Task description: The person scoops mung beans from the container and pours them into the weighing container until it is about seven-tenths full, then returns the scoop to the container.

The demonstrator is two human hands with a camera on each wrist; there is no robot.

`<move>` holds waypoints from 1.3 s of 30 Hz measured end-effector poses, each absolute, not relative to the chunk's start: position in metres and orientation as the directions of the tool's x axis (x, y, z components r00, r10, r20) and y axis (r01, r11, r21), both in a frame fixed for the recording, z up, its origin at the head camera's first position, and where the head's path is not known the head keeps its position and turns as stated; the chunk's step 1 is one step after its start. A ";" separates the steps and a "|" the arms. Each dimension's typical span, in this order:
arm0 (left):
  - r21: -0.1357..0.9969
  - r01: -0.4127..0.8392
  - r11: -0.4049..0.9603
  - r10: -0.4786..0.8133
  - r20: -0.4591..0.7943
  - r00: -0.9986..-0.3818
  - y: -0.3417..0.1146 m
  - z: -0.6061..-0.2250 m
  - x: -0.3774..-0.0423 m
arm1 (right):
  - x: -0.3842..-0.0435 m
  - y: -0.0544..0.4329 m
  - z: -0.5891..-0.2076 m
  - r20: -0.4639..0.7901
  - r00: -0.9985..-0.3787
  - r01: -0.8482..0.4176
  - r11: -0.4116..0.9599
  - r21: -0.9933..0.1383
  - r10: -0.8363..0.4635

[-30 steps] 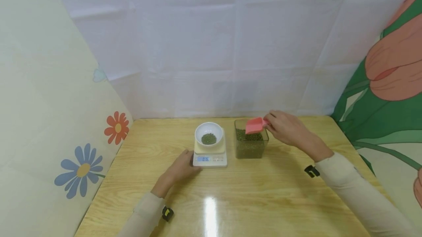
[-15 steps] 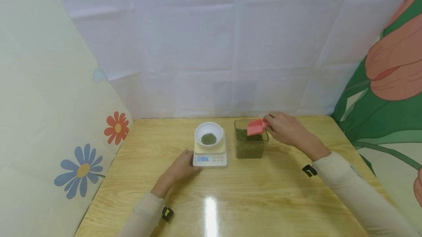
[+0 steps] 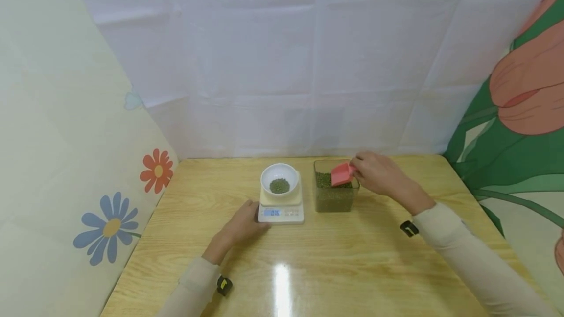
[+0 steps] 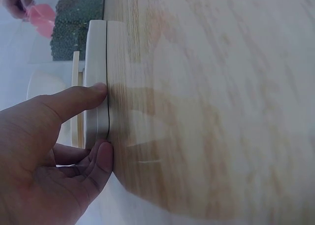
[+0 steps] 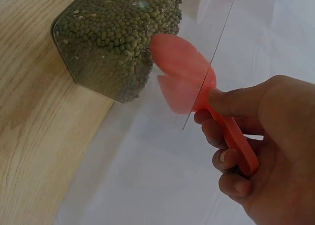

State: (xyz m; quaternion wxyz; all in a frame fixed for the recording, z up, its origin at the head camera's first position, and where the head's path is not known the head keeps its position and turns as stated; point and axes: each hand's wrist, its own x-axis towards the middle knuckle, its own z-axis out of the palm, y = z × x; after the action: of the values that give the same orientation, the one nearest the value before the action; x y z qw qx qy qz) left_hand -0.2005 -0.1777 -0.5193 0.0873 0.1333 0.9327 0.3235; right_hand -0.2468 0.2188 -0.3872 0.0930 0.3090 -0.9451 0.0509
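Observation:
A white bowl (image 3: 278, 172) with a small heap of green mung beans (image 3: 279, 186) stands on a kitchen scale (image 3: 293, 219), whose display is lit. At the scale's near left corner, the thumb and fingers of my left hand (image 3: 242, 221) hold its edge; the left wrist view shows the thumb on the front side. To the right stands a clear container (image 3: 333, 204) partly filled with mung beans (image 5: 113, 33). My right hand (image 3: 376, 172) grips the handle of a pink scoop (image 5: 179, 62). The scoop's blade dips inside the container's rim, its tip at the beans.
All of this stands on a wood-grain table (image 3: 335, 258). A white sheet (image 3: 246, 62) hangs behind it. Flower-printed panels (image 3: 110, 229) border both sides.
The right hand has lowered the scoop slightly, bringing its blade down toward the beans in the container. The left hand, scale and bowl have stayed in place.

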 end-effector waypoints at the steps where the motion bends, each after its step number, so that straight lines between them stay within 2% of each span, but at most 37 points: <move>1: 0.628 0.189 0.755 0.304 -0.079 -0.949 -0.178 -0.519 -0.200 | -0.247 0.218 -0.387 0.206 -0.792 -0.594 0.804 -0.043 -0.574; 19: 0.630 0.190 0.753 0.309 -0.083 -0.948 -0.177 -0.519 -0.202 | -0.254 0.212 -0.393 0.157 -0.810 -0.581 0.810 -0.079 -0.565; 39: 0.630 0.192 0.752 0.309 -0.079 -0.948 -0.178 -0.519 -0.200 | -0.257 0.206 -0.403 0.160 -0.811 -0.582 0.804 -0.119 -0.563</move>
State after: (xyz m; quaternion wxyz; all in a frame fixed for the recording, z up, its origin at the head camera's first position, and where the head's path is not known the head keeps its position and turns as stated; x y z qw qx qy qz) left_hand -0.2002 -0.1783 -0.5186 0.0895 0.1344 0.9317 0.3254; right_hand -0.2569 0.2062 -0.4032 0.0585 0.3021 -0.9480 0.0815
